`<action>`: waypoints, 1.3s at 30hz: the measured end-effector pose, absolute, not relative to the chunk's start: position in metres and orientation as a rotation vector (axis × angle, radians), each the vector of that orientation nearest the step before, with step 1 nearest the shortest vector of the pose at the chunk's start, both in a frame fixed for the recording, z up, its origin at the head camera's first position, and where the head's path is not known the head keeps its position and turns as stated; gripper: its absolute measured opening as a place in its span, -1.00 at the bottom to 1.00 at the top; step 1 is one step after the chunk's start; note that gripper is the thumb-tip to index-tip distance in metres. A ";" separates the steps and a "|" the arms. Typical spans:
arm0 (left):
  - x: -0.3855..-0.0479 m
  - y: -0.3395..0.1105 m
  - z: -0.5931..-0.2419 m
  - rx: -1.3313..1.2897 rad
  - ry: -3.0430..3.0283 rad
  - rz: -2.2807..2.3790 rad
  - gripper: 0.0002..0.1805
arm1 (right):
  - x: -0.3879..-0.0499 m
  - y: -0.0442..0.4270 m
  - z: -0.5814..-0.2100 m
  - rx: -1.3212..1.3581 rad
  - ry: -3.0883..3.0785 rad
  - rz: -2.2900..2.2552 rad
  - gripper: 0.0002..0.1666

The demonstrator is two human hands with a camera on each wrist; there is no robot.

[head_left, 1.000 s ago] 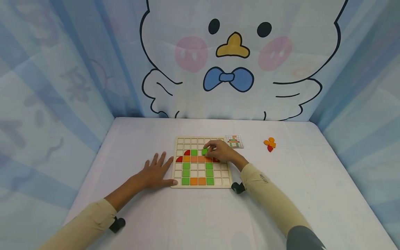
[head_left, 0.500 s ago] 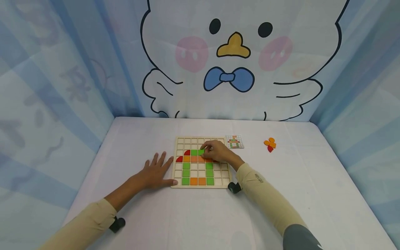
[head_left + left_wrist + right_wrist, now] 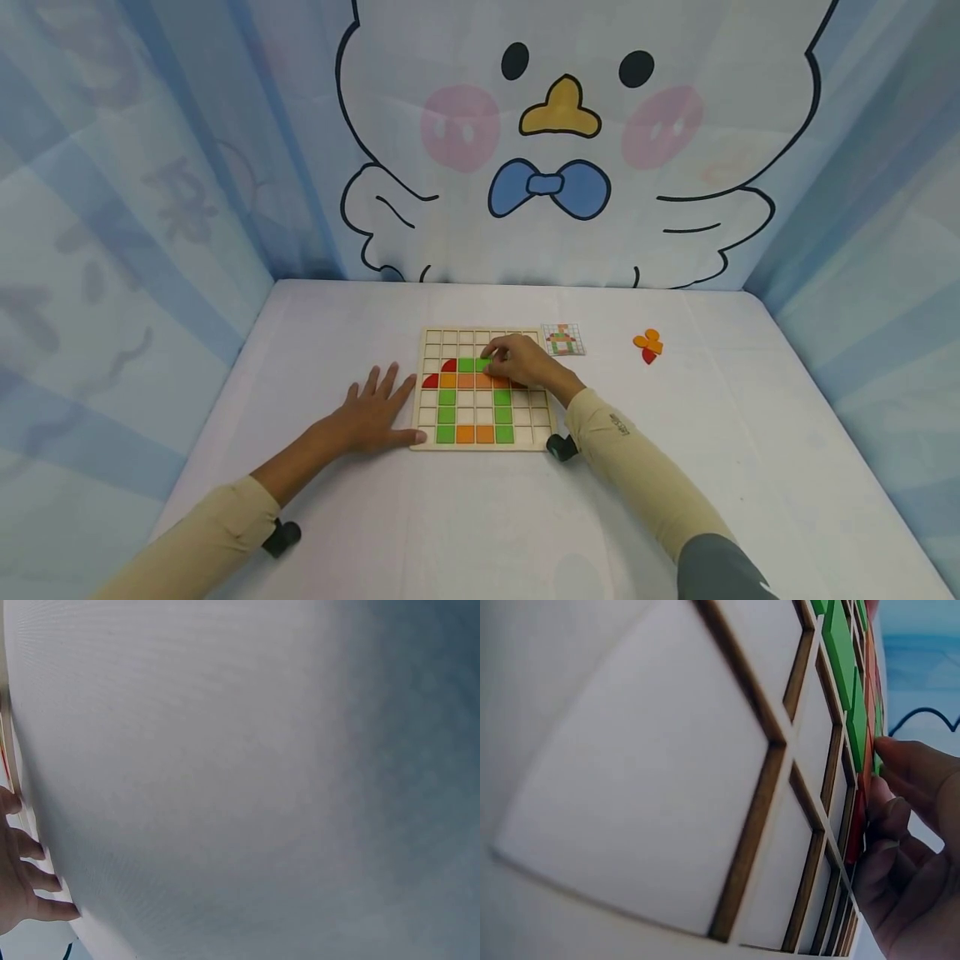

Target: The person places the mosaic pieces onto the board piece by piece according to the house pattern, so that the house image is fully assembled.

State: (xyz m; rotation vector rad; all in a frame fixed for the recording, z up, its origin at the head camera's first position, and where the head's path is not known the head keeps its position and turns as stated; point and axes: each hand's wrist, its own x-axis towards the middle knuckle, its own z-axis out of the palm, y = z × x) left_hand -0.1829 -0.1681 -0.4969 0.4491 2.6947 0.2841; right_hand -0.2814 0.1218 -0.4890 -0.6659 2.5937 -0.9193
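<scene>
A wooden grid board (image 3: 534, 435) lies on the table with green, orange and red tiles in its cells. My right hand (image 3: 525, 360) is over its upper right part, thumb and fingertips pinching a green square tile (image 3: 482, 365) that sits in or at a cell beside another green tile (image 3: 466, 365). In the right wrist view, the fingers (image 3: 915, 769) meet at this tile's edge, partly hiding it. The left hand (image 3: 372, 417) lies flat with fingers spread at the board's left side, its thumb touching the lower left corner. Only the fingers (image 3: 45, 881) show at the left wrist view's edge.
A small printed pattern card (image 3: 562, 340) lies by the board's upper right corner. Further right is a small cluster of loose orange pieces (image 3: 652, 337) and a red piece (image 3: 648, 357). Cloth walls enclose the table's back and sides.
My right hand has moved slightly left, bringing the tilted green tile down against the other green tile. It has held nearly still over the last half second. The left hand stays put.
</scene>
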 end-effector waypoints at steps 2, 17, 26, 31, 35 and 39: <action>-0.183 -0.168 -0.497 0.449 2.695 0.282 0.19 | -0.282 0.122 -0.489 -0.662 2.594 -0.918 -0.71; -0.185 -0.167 -0.498 0.436 2.694 0.278 0.20 | -0.280 0.121 -0.488 -0.647 2.614 -0.893 -0.72; -0.185 -0.168 -0.500 0.445 2.701 0.288 0.19 | -0.280 0.131 -0.487 -0.681 2.629 -0.939 -0.66; -0.184 -0.168 -0.499 0.446 2.700 0.281 0.19 | -0.284 0.155 -0.484 -0.657 2.673 -0.983 -0.64; -0.185 -0.168 -0.499 0.450 2.701 0.284 0.19 | -0.286 0.183 -0.481 -0.537 2.716 -1.038 -0.63; -0.185 -0.168 -0.500 0.448 2.700 0.279 0.19 | -0.283 0.219 -0.479 -0.339 2.739 -1.046 -0.60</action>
